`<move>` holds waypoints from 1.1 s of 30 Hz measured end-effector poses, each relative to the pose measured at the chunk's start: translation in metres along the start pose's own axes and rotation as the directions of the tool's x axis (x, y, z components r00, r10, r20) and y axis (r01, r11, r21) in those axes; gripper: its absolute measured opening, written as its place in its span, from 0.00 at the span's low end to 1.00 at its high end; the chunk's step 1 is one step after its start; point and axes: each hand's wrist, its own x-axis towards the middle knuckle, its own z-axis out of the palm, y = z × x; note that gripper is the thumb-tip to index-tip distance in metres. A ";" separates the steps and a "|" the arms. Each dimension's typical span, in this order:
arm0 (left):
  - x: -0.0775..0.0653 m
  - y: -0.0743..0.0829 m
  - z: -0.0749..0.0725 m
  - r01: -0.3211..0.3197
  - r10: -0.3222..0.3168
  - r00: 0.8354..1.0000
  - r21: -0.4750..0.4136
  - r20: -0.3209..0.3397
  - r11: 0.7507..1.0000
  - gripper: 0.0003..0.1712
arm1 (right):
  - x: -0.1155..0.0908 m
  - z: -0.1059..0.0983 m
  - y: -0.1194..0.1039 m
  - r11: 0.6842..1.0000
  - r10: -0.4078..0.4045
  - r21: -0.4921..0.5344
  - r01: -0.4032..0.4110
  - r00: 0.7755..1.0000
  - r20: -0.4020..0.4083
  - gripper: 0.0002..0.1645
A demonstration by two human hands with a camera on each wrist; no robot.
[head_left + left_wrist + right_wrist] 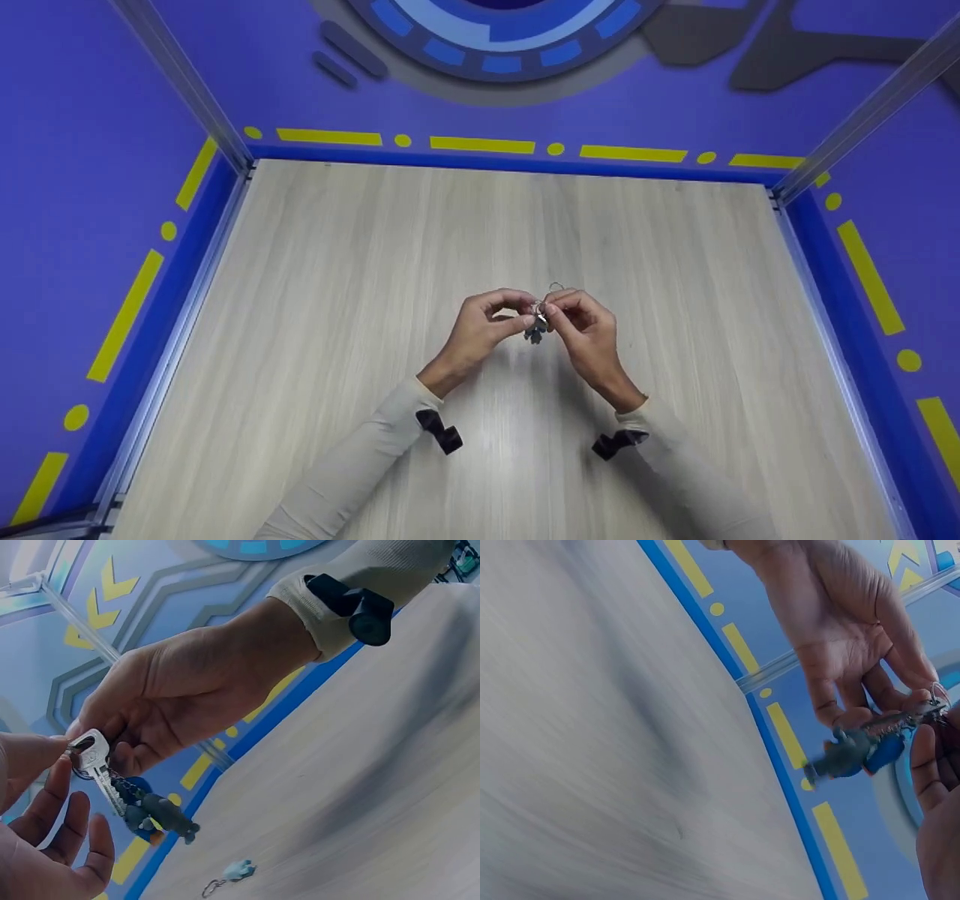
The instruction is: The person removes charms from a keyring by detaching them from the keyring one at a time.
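Observation:
My left hand [476, 330] and right hand [592, 334] meet above the table, fingertips almost together. Between them is a small key ring [939, 694], pinched by thumb and fingers from both sides. A silver key [94, 754] is on it, its head at the fingertips and its blade pointing down. Below, on a short chain, dangle a grey figure charm [169, 814] and a blue charm [885, 754] partly hidden behind it. Fingers cover part of the ring, and I cannot tell which hand bears the key.
A second keychain [238, 870], with a pale blue-green charm and a metal ring, lies on the wooden table [375, 247] beyond the hands. Blue panels with yellow marks [482, 144] wall the table at the back and sides. Metal posts [187, 82] stand at its corners.

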 end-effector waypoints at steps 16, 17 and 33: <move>0.001 -0.007 0.018 0.156 -0.238 0.956 -0.390 -0.172 0.907 0.05 | -0.002 0.008 0.003 0.999 -0.014 -0.036 0.010 0.995 -0.099 0.04; 0.001 -0.006 0.018 0.158 -0.244 0.953 -0.391 -0.181 0.907 0.04 | -0.003 0.008 0.004 0.999 -0.013 -0.038 0.009 0.994 -0.105 0.03; 0.000 -0.006 0.013 0.119 -0.155 0.948 -0.142 -0.279 0.983 0.06 | -0.001 0.004 0.005 0.992 -0.003 -0.125 -0.004 0.998 -0.061 0.15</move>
